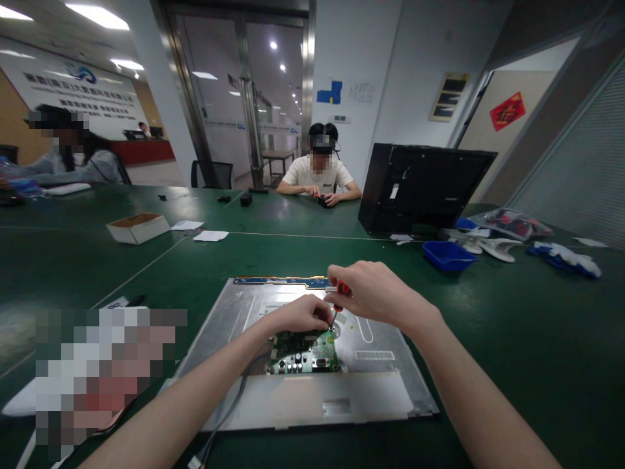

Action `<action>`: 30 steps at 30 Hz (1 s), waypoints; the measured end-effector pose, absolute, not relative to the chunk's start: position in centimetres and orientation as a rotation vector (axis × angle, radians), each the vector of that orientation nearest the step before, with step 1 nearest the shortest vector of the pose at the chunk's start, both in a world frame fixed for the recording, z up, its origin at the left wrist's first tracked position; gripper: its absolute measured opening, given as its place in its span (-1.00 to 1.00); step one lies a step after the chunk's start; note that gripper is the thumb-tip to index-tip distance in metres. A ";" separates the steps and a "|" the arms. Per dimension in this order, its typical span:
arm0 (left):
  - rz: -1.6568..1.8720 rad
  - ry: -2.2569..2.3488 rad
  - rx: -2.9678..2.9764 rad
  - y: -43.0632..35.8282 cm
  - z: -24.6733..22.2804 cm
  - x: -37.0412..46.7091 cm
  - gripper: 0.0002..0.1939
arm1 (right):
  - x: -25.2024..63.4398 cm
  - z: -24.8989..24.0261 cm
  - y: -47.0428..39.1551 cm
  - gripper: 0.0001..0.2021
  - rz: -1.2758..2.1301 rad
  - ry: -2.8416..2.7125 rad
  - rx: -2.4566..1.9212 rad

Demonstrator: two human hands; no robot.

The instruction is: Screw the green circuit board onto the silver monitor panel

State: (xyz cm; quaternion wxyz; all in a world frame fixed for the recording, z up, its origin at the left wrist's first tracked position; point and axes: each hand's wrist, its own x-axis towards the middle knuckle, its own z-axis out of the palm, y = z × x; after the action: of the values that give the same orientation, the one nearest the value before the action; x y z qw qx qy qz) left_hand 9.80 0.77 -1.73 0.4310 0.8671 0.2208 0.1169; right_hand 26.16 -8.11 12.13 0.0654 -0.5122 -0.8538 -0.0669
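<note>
gripping a screwdriver [343, 288] with a glossy red-and-black handle, the right hand [371, 293] curls around it and angles its thin metal shaft down to the upper right corner of a green circuit board [305, 358]. the left hand [307, 312] is bent low over the board, fingers curled and drawn in beside the shaft; whether they pinch anything cannot be told, as the knuckles cover the tips.

the board, studded with small rounded and boxy parts, sits in the middle of a broad, flat metal panel [227, 332], silvery and dully reflective, with pressed grooves. a narrow blue circuit strip [273, 281] runs along its far edge, partly hidden behind the right hand. a smooth, pale rectangular plate [273, 397] covers the near side. a grey cable [238, 394] curves out past the left forearm to a white plug at the bottom edge, where the view cuts it off.

the panel lies on a smooth green tabletop [488, 326]. beyond are an open cardboard box [139, 229], a glossy blue plastic tray [449, 256] and a black monitor [424, 185] seen from behind. at left, coarse pixel blocks obscure an object. print on the panel's label is too small to read.
</note>
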 end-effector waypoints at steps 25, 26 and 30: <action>0.294 0.581 2.192 0.6 -1.3 9.8 -0.86 | 25.7 12.9 -9.0 -0.83 -0.004 -2.653 -1.490; 0.287 0.585 2.186 0.5 -1.2 9.8 -0.86 | 25.7 12.8 -8.9 -0.84 -0.017 -2.655 -1.491; 0.267 0.594 2.176 0.5 -1.2 9.8 -0.87 | 25.9 12.4 -8.4 -0.88 -0.162 -2.631 -1.546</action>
State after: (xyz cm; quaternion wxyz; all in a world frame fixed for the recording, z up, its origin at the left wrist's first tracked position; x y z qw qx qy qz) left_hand 9.78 0.50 -1.23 0.4214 0.8688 0.2372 0.1065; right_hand 25.89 -8.40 12.36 0.0429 -0.5054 -0.8602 -0.0530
